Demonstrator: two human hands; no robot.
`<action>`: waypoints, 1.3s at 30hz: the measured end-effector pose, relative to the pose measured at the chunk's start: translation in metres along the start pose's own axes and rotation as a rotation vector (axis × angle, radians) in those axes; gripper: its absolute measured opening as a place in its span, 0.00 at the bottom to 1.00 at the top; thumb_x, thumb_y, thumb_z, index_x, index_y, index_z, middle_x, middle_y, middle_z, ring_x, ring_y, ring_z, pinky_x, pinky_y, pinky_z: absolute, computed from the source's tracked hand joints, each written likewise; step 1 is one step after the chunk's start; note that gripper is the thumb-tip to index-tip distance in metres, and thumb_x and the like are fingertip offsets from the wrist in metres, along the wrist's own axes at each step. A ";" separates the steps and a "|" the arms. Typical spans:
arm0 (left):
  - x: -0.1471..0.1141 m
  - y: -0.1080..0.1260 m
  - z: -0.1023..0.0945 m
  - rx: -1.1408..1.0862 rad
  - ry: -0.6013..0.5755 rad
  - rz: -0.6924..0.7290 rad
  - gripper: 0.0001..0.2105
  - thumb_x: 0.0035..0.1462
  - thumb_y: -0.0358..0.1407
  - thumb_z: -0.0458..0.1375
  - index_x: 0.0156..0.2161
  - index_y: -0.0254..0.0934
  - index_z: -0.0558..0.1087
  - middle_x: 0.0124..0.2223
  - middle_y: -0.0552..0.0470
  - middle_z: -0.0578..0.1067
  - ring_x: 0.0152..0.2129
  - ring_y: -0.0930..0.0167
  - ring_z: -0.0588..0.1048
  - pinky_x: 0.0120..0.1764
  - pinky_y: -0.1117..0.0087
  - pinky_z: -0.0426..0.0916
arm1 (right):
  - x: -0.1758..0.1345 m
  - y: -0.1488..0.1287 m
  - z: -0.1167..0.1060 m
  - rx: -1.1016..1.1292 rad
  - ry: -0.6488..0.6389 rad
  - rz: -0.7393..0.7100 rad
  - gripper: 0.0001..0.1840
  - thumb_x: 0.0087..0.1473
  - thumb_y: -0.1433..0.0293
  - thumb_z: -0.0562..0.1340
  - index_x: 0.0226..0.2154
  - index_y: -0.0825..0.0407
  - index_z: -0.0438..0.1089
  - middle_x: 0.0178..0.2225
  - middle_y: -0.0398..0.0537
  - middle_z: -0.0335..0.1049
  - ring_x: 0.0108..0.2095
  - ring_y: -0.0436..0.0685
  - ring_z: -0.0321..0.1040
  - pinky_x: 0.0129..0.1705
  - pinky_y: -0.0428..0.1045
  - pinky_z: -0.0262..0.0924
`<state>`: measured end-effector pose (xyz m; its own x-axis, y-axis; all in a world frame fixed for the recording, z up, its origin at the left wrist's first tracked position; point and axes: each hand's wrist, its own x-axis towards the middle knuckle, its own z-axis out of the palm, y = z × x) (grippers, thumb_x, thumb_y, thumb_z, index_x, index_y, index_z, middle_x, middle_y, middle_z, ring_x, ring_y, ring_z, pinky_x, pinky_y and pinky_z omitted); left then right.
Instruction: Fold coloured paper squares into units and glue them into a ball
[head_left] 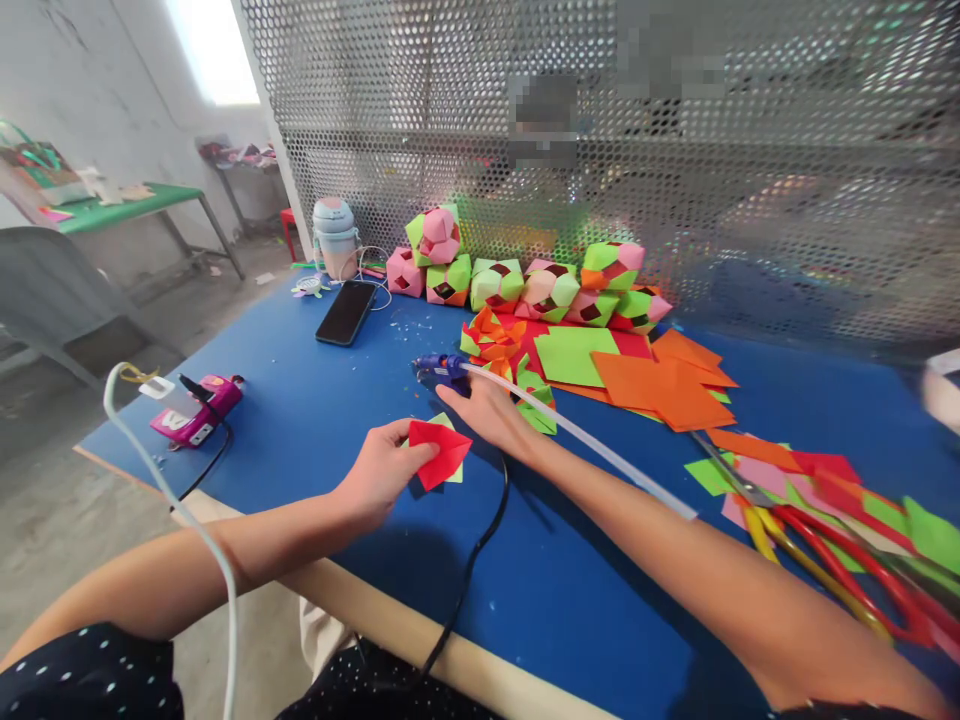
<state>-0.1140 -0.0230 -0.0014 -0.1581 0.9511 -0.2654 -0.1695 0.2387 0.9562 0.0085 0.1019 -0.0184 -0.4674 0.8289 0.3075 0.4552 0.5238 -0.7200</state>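
Between the thumb and fingers of my left hand (382, 465) is a folded red paper piece (442, 458), with a light green paper (456, 470) showing behind it. My right hand (491, 405) reaches farther forward, closed around the handle of a blue glue gun (442, 367). Most of that handle is hidden by the hand. A long whitish glue stick (592, 445) sticks out of the gun's rear and passes above my right forearm. The gun's nozzle points left, apart from the red paper.
Folded paper balls (496, 285) line the mesh screen (450, 100). Orange sheets (652, 385), scissors (757, 495) and paper scraps (817, 480) lie to the right. A phone (346, 312), a lidded cup (334, 240) and a pink power strip (199, 410) stand left. A black cord (480, 550) crosses the blue table (570, 600).
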 end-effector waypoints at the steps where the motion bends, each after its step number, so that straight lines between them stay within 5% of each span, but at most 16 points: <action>1: 0.000 0.000 0.000 -0.005 0.003 0.001 0.06 0.43 0.30 0.61 0.30 0.31 0.73 0.26 0.52 0.74 0.21 0.75 0.72 0.25 0.74 0.66 | -0.007 0.000 -0.006 0.012 -0.005 0.009 0.16 0.53 0.64 0.58 0.42 0.53 0.69 0.39 0.51 0.73 0.40 0.59 0.69 0.45 0.54 0.62; 5: 0.000 0.000 0.002 -0.019 -0.002 -0.016 0.06 0.44 0.31 0.60 0.31 0.32 0.73 0.25 0.52 0.74 0.20 0.75 0.71 0.24 0.74 0.65 | -0.047 -0.009 -0.032 0.043 0.060 0.096 0.18 0.55 0.64 0.55 0.46 0.55 0.64 0.45 0.56 0.68 0.40 0.57 0.68 0.44 0.53 0.63; 11: -0.001 0.000 0.016 0.093 -0.009 0.077 0.06 0.44 0.31 0.59 0.31 0.32 0.74 0.28 0.54 0.74 0.23 0.76 0.70 0.28 0.75 0.65 | -0.091 -0.038 -0.039 0.364 -0.048 0.224 0.15 0.54 0.59 0.57 0.39 0.52 0.65 0.35 0.47 0.69 0.34 0.53 0.67 0.36 0.47 0.63; 18: -0.003 -0.003 0.035 0.083 -0.058 0.046 0.06 0.44 0.30 0.58 0.31 0.33 0.74 0.28 0.54 0.74 0.24 0.76 0.69 0.28 0.76 0.63 | -0.092 -0.029 -0.032 0.359 0.024 0.319 0.09 0.51 0.63 0.59 0.28 0.52 0.64 0.24 0.41 0.64 0.24 0.50 0.60 0.25 0.45 0.57; 39: 0.022 0.006 0.039 0.113 -0.146 -0.022 0.03 0.44 0.33 0.59 0.26 0.34 0.70 0.22 0.57 0.70 0.21 0.77 0.66 0.26 0.76 0.58 | -0.093 -0.013 -0.048 0.349 -0.057 0.317 0.07 0.51 0.65 0.59 0.27 0.51 0.64 0.23 0.40 0.63 0.22 0.49 0.61 0.24 0.44 0.57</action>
<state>-0.0809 0.0068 0.0036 -0.0109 0.9619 -0.2731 -0.0601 0.2720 0.9604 0.0824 0.0279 -0.0076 -0.3915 0.9201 0.0113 0.3048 0.1413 -0.9419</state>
